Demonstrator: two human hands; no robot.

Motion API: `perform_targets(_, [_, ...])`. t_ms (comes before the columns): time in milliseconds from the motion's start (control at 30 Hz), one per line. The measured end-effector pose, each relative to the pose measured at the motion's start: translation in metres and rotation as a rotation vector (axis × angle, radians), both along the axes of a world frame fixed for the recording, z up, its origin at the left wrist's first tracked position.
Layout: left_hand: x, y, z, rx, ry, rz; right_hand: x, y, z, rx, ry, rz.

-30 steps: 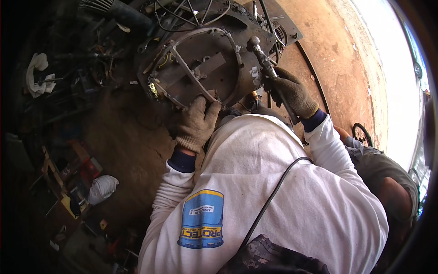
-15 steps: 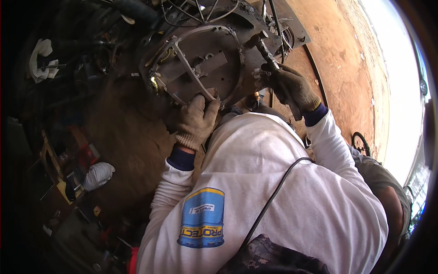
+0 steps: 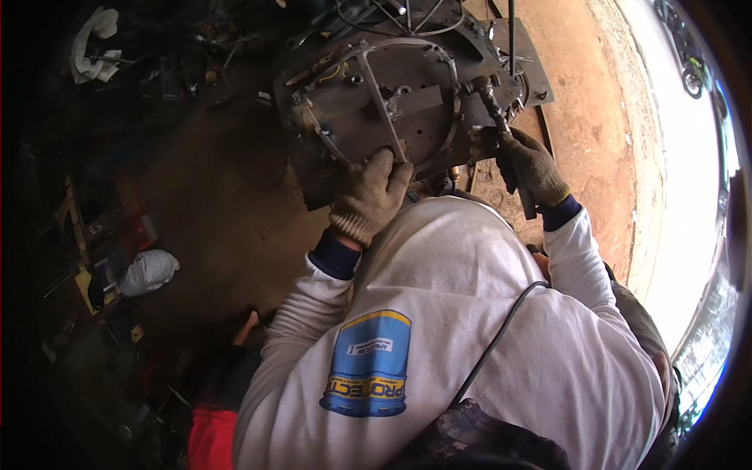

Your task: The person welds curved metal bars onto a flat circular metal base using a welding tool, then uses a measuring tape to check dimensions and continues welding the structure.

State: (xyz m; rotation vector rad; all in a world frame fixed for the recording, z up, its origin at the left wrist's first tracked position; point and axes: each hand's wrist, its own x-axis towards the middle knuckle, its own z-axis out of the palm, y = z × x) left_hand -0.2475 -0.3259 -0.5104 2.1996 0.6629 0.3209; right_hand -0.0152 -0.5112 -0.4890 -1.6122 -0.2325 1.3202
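My left hand (image 3: pixel 371 192), in a brown knit work glove, is closed at the near end of a flat metal bar (image 3: pixel 381 98). This bar crosses a round metal frame (image 3: pixel 455 82) lying on a dark steel plate (image 3: pixel 423 131). In my right hand (image 3: pixel 536 170), gloved alike, is a hammer (image 3: pixel 495 110) with a metal shaft. Its head is raised at the frame's right side, and whether it touches anything I cannot tell. The grip's lower end sticks out below my fist. A loose flat strip and a small ring lie inside the frame.
A wire-spoked round metal piece (image 3: pixel 401 17) stands at the far edge of the worktop. White cloth (image 3: pixel 94 47) lies among dark clutter at far left, a whitish bundle (image 3: pixel 149 272) on the floor. Red clothing (image 3: pixel 210 439) shows at lower left; another person's dark clothing (image 3: pixel 638 313) at right.
The view has shifted, so the worktop and both hands appear farther right. Red clothing now shows more at lower left. My hands keep their hold on the bar and hammer.
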Motion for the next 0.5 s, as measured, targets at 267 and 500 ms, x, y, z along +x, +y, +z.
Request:
perform_targets(267, [-0.01, 0.004, 0.004, -0.136, -0.21, 0.038, -0.023, -0.01, 0.001, 0.093, -0.207, -0.166])
perform_targets(500, [-0.01, 0.009, 0.048, -0.052, -0.311, -0.115, -0.046, 0.014, 0.018, 0.51, -0.455, -0.221])
